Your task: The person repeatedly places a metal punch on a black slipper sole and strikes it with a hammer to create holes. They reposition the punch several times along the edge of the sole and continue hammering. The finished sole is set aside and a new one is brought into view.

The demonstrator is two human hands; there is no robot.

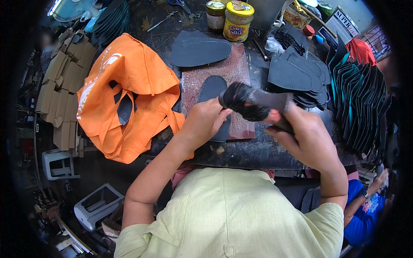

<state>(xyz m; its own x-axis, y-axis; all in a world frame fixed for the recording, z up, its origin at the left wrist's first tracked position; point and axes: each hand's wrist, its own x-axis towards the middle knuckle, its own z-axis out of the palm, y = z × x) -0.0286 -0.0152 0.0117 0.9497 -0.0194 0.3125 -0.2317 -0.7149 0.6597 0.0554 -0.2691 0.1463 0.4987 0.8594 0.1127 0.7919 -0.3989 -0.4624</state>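
My right hand is closed on a hammer-like tool wrapped in black, blurred by motion. The tool's black end hangs just above and beside my left hand. Curled fingers on that left hand are partly covered by the tool, and what they pinch, if anything, is hidden. Under the left hand a dark sole-shaped piece with small marks along its rim lies on a worn reddish board. Another dark marked piece overlaps the board's far left corner.
An orange cloth bag lies left of the board. Stacked dark pieces and a long row of dark sheets fill the right side. Two jars and scissors stand or lie at the back. Someone in blue is at lower right.
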